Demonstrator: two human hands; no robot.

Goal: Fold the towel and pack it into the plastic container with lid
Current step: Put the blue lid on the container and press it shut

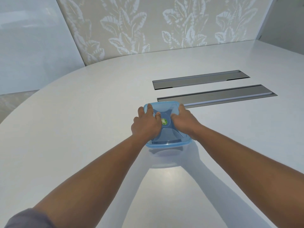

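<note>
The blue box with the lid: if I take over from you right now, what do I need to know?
Left hand: lies on the left side of the blue lid, fingers spread over it, pressing down.
Right hand: lies on the lid's right side, fingers reaching its far edge.
The plastic container stands on the white table, just in front of the nearer metal floor of two recessed slots.
Done: the lid is on top. The towel is not in view; the tinted lid hides whatever is inside.
Left: probably press round the edges until the lid sits shut, then let go.
</note>
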